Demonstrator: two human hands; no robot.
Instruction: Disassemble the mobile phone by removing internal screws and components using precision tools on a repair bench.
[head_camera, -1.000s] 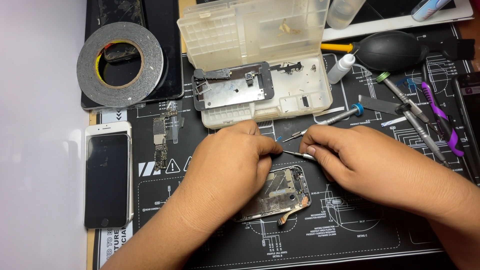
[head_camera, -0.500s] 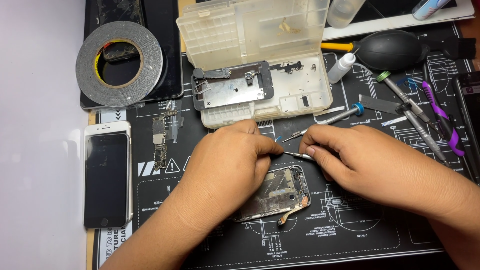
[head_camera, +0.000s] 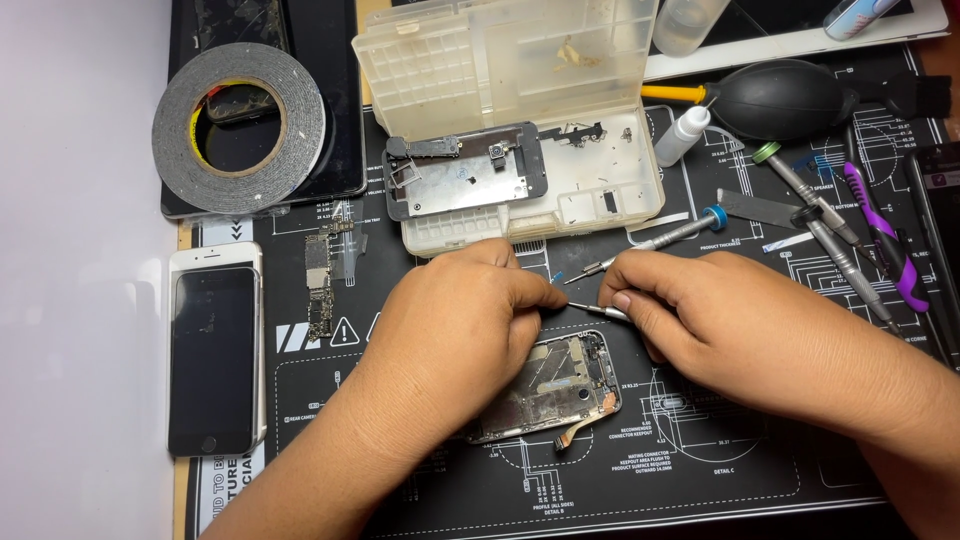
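Head view, looking down on a black work mat (head_camera: 700, 470). Near the middle of the mat's front half lies an opened phone frame (head_camera: 560, 385), tilted, its insides bare. The left hand (head_camera: 455, 325) rests on the frame's left end, fingers curled and pinched together at the tips; what they pinch is too small to tell. The right hand (head_camera: 720, 315) sits just right of the frame, fingers closed around a thin metal tool (head_camera: 598, 311) whose point reaches toward the left fingertips. Behind the hands, toward the mat's back edge, stands an open clear parts box (head_camera: 520, 110) with a grey metal plate (head_camera: 465, 175) on it. A roll of tape (head_camera: 240, 125) lies at the back left corner, and a whole phone (head_camera: 213, 355) along the left edge. Screwdrivers (head_camera: 830, 225) and a black rubber blower (head_camera: 775, 97) lie at the back right.
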